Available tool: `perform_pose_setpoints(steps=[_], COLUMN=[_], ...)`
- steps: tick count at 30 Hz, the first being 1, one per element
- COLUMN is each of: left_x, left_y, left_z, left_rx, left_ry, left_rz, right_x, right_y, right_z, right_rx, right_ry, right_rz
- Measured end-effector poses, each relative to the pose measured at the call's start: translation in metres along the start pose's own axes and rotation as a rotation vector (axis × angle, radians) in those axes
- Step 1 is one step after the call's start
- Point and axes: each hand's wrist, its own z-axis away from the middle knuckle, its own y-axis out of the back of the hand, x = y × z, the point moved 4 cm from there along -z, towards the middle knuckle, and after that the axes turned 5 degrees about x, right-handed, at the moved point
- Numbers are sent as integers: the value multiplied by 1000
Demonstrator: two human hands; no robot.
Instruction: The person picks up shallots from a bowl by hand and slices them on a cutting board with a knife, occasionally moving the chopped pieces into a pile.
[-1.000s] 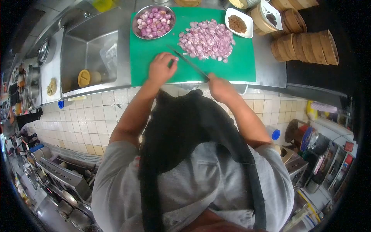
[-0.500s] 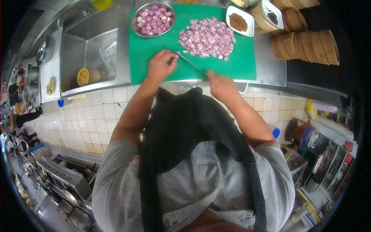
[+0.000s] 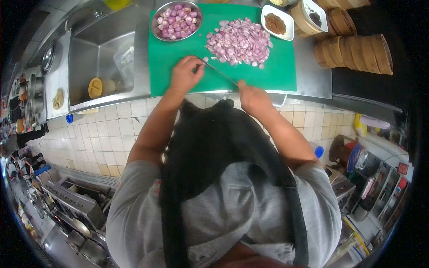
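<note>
My right hand (image 3: 254, 98) is closed round the handle of a knife (image 3: 222, 74), whose blade points up and left across the green cutting board (image 3: 167, 62). At the blade's tip, my left hand (image 3: 187, 73) has its fingers drawn together on the board; what they pinch is too small to make out. One small pale slice (image 3: 205, 59) lies beside the tip. A heap of sliced shallots (image 3: 240, 42) covers the board's upper right part. Whole peeled shallots fill a metal bowl (image 3: 155, 32) at its upper left corner.
A steel sink (image 3: 100, 49) with a yellow-lidded container (image 3: 95, 88) is on the left. Beyond the board's right side are a white dish (image 3: 288, 32) of brown food and stacked bamboo steamers (image 3: 357, 52). Far left, a person's dark-clothed leg (image 3: 33, 135) shows.
The pale slice now shows apart from my left fingertips, at the knife's tip. Both hands have shifted only slightly.
</note>
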Motion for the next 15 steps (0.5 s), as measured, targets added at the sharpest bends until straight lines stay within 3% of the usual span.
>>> perform_pose_setpoints(steps=[6, 12, 15], left_x=[0, 0, 7], left_y=[2, 2, 1], left_z=[-1, -1, -9], left_rx=[-11, -21, -57], left_ry=[-19, 14, -16], left_rz=[-11, -14, -113], right_x=[-5, 3, 7], right_y=[14, -5, 2], right_z=[-1, -11, -13], right_rx=[-20, -271, -257], right_ry=[-39, -160, -199], right_rz=[-74, -57, -88])
